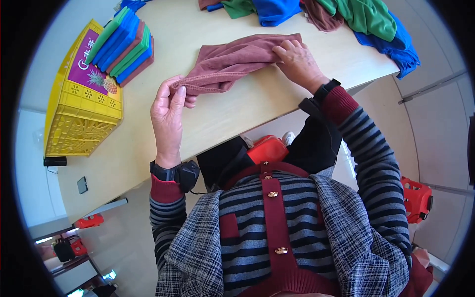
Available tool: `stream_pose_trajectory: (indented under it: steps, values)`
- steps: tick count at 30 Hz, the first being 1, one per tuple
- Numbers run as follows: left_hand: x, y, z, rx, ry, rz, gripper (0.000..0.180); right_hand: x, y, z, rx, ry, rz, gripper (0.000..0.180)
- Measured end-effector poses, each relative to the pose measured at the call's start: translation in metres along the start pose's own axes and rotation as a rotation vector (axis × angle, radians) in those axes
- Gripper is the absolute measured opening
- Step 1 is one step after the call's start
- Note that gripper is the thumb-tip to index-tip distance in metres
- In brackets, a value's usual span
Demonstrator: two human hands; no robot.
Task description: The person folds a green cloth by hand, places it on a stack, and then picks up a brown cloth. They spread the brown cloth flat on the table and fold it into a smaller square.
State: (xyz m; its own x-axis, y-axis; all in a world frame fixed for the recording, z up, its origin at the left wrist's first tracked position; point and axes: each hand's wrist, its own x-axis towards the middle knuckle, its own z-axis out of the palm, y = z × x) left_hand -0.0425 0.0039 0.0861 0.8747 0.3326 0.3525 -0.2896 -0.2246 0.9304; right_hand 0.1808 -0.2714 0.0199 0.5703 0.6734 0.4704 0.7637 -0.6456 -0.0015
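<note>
A dusty-red cloth (232, 62) with a stitched hem is stretched between my two hands over the pale table. My left hand (168, 109) pinches its near left corner between thumb and fingers, slightly raised toward me. At the cloth's right end, my right hand (299, 62) has its fingers curled on the edge, back of the hand up. Folds run along the cloth between the two grips. Part of the right fingertips is hidden by the hand itself.
A yellow plastic crate (84, 126) stands at the left, with a stack of folded green, blue and brown cloths (129, 47) beside it. Loose cloths (366, 22) lie heaped along the far right edge. A small dark flat object (82, 185) rests near the table's left front edge (106, 198).
</note>
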Motion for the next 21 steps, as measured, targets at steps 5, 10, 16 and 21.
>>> stream_pose_trajectory:
  steps: [5,10,16,21]
  values:
    - [0.014,0.022,-0.02,-0.221,0.051,-0.018,0.02,0.037,0.017,-0.021,0.196,-0.067,-0.04,0.025]
    - [0.022,0.045,-0.053,-0.512,0.13,-0.046,0.017,0.073,0.026,-0.106,0.713,-0.364,0.111,0.018]
    - [0.031,-0.043,-0.061,-0.438,0.277,-0.209,0.019,0.083,0.028,-0.063,0.197,-0.03,-0.063,0.016]
    - [0.002,-0.088,-0.085,-0.29,0.278,-0.384,0.018,0.035,-0.015,-0.044,0.756,-0.178,0.017,0.018]
